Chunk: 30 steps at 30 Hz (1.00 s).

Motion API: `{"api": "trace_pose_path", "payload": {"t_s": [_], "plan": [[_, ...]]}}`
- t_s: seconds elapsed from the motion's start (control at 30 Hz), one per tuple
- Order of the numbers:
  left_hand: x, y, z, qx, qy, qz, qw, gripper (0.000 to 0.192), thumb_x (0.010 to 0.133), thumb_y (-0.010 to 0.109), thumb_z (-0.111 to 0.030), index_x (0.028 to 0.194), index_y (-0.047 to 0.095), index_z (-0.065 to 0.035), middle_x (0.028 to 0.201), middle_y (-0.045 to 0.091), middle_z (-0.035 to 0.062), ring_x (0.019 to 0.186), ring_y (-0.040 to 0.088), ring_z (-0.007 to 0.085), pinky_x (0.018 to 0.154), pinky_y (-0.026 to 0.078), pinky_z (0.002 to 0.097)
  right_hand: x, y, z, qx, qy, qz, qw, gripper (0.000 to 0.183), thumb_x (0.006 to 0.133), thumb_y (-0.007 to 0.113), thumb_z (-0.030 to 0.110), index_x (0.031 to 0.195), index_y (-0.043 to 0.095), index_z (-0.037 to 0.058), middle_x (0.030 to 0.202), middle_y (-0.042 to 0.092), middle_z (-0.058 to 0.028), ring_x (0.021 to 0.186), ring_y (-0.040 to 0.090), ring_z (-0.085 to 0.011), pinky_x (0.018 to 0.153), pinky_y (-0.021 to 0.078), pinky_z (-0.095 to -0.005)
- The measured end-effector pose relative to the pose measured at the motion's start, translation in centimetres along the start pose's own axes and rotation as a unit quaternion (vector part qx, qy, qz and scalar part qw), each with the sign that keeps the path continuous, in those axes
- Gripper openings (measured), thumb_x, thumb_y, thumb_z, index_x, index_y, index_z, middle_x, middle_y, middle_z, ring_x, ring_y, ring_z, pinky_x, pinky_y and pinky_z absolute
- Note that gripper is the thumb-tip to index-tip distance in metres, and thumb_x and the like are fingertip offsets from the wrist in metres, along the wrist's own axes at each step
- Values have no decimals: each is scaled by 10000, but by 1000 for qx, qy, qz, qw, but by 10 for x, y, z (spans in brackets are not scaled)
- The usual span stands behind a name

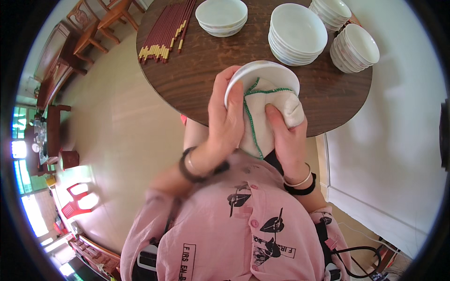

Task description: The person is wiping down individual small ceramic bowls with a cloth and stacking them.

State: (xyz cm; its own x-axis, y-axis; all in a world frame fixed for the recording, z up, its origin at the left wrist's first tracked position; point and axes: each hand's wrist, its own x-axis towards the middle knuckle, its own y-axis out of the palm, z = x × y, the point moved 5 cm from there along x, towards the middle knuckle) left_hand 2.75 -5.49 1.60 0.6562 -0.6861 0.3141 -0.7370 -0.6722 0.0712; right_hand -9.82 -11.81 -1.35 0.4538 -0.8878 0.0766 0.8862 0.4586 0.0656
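Note:
My left hand (226, 109) grips the rim of a white bowl (262, 68), thumb inside and fingers along its outer wall. The bowl is tilted with its opening towards me, above the near edge of a round wooden table (190, 84). A white cloth with green stitched edges (258, 116) lies partly in the bowl and hangs below it. My right hand (290, 137) holds the bunched cloth against the bowl's right side, thumb on top; its other fingers are mostly hidden.
On the table stand a short stack of white bowls (223, 17), a taller stack (297, 35) and two stacks of smaller bowls (355, 47) (330, 14) at the right. Dark red chopsticks (165, 31) with gold ends lie at the left. A wall (397, 140) borders the right side.

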Motion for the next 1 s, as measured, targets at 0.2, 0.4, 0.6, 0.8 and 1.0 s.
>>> {"api": "trace_pose_path", "payload": {"t_s": [0.2,0.4,0.6,0.8,1.0], "plan": [[11,-9,-1,58,-46,140,987,388,891,610,-218,1164,512,39,1008,613,101,933,560,159,814,455,293,9,-22,7,-94,-27,24,995,243,810,639,64,1032,559,3,865,644,-91,790,589,-117,704,475,-267],[16,-6,-8,181,9,224,958,243,908,548,-101,1120,577,14,1015,633,57,967,556,114,859,432,255,7,-18,21,-238,-114,49,963,290,808,631,39,1080,531,24,822,646,-114,748,602,-125,675,481,-273],[15,-7,1,-4,-63,28,998,286,971,478,-202,1095,576,36,942,636,63,865,556,109,774,461,253,-19,5,9,-104,-98,20,990,262,850,599,32,1093,507,4,861,584,-74,775,544,-146,717,447,-256],[7,-5,22,-138,-190,15,972,353,964,484,-249,1145,542,49,1022,623,90,906,583,137,784,477,283,-23,-1,6,-69,-127,30,989,226,893,571,67,1098,511,-7,999,564,-82,892,525,-149,785,426,-262],[0,-6,37,-151,-264,112,946,335,937,539,-243,1105,563,46,980,637,78,847,604,119,732,493,269,-20,-17,6,28,-109,-46,993,327,945,491,140,1212,497,-49,1133,571,-105,989,542,-153,872,420,-277]]}}
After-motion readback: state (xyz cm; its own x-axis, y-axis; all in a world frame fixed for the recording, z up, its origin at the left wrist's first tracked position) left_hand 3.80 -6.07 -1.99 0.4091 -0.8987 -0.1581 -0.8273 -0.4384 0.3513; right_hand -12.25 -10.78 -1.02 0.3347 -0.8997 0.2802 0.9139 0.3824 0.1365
